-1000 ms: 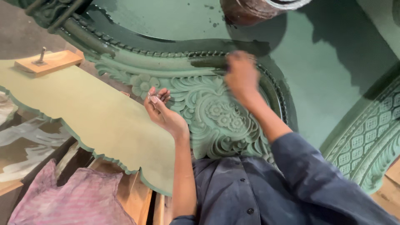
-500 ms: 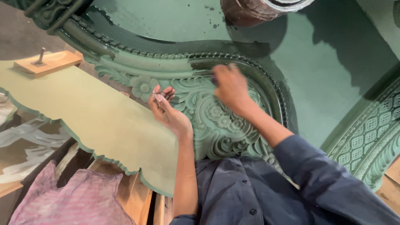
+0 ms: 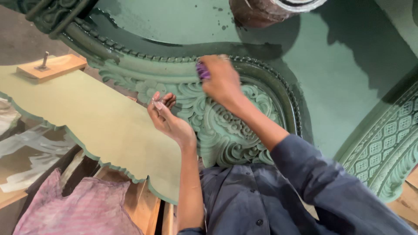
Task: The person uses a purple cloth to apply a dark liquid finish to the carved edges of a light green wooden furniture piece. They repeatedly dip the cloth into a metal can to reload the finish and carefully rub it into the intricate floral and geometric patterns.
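My right hand (image 3: 223, 80) is closed around a small purple object (image 3: 202, 70) and presses it against the green carved moulding (image 3: 226, 130), on the upper band of the floral relief. My left hand (image 3: 167, 119) hovers just left of the carving, fingers curled, pinching something small and pale at its fingertips (image 3: 157, 103); what it is cannot be made out. Both forearms reach out from my dark blue sleeves at the bottom of the view.
A flat olive-green board with a scalloped edge (image 3: 87, 117) lies to the left. A wooden block with a metal peg (image 3: 48, 67) rests at its far end. A pink cloth (image 3: 78, 209) lies below. A dark round pot (image 3: 261, 11) stands on the painted surface above.
My right hand has slid leftward along the carved band, from right of the relief's centre to its upper left. My left hand has stayed almost still.
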